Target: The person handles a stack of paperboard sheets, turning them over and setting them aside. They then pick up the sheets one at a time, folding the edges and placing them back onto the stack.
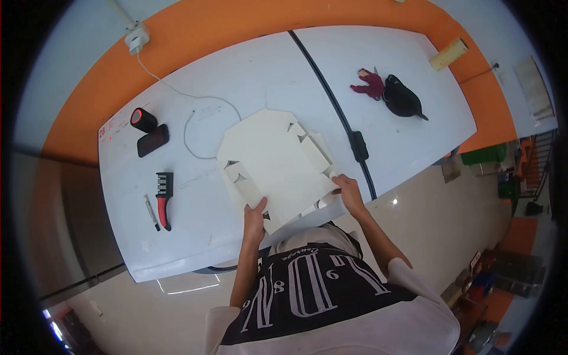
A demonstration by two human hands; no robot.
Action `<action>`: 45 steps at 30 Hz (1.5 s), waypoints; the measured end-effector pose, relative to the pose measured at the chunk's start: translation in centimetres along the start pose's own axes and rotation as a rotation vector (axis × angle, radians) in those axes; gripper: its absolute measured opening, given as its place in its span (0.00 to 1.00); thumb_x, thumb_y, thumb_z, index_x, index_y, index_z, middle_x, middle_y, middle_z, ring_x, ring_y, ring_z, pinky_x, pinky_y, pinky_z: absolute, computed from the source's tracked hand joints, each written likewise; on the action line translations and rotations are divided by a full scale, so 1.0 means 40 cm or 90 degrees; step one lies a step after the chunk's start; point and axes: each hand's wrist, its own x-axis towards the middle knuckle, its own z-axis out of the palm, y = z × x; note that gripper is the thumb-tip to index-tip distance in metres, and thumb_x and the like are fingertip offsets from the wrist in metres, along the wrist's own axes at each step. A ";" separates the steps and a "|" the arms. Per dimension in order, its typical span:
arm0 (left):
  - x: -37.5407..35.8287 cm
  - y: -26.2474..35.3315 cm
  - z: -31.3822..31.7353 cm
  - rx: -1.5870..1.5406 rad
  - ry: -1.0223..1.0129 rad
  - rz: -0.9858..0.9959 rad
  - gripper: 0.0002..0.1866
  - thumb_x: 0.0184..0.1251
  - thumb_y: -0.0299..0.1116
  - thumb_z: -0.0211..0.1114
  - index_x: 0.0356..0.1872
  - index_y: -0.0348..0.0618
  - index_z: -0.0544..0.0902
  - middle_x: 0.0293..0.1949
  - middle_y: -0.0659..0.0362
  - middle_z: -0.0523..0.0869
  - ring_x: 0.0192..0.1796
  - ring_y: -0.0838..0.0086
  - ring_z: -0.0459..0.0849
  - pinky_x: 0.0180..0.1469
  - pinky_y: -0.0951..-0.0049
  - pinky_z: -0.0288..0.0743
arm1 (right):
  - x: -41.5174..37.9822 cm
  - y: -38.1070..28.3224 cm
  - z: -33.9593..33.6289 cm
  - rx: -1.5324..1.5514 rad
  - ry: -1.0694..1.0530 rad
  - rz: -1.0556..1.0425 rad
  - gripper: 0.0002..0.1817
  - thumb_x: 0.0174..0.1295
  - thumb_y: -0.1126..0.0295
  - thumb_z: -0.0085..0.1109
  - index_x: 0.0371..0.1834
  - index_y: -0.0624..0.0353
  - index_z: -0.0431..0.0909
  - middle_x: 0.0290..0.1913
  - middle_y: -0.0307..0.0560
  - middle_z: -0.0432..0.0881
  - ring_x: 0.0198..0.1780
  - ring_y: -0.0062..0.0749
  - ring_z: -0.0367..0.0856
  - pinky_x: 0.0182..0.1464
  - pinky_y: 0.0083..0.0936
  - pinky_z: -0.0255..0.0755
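A cream cardboard piece [275, 160] with folded flaps and cut slots lies at the near edge of the white table [195, 231]. At its lower left corner, my left hand [255, 222] is closed on the cardboard, thumb on top. My right hand [348, 193] pinches a flap at the lower right corner. The side flaps are partly raised, and a little of the near side juts over the table edge.
A black cable [331, 94] with a black box [358, 146] crosses the table. Left are a speaker [143, 119], phone [153, 141], knife sharpener [164, 201] and marker [151, 213]. Right are a maroon item [368, 84], black pouch [403, 97] and tape roll [449, 54].
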 end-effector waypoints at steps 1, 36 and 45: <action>-0.001 0.006 -0.005 -0.002 0.005 0.005 0.26 0.79 0.29 0.64 0.72 0.30 0.71 0.61 0.47 0.84 0.60 0.57 0.88 0.60 0.56 0.86 | -0.007 -0.003 0.000 0.121 -0.005 0.023 0.22 0.77 0.58 0.56 0.55 0.70 0.84 0.54 0.51 0.87 0.57 0.36 0.85 0.55 0.38 0.81; 0.027 0.080 -0.047 0.399 0.258 0.194 0.45 0.75 0.43 0.72 0.82 0.30 0.59 0.79 0.37 0.66 0.79 0.46 0.68 0.80 0.53 0.62 | 0.194 0.017 0.025 -0.127 0.101 -0.082 0.40 0.64 0.64 0.75 0.75 0.73 0.70 0.62 0.61 0.82 0.66 0.41 0.83 0.65 0.34 0.78; 0.005 0.135 -0.061 0.403 0.212 0.153 0.46 0.76 0.45 0.71 0.84 0.32 0.58 0.80 0.38 0.68 0.80 0.48 0.69 0.79 0.53 0.66 | 0.116 -0.071 0.028 -0.226 0.154 -0.166 0.34 0.64 0.65 0.74 0.72 0.67 0.75 0.64 0.62 0.84 0.66 0.54 0.84 0.69 0.42 0.76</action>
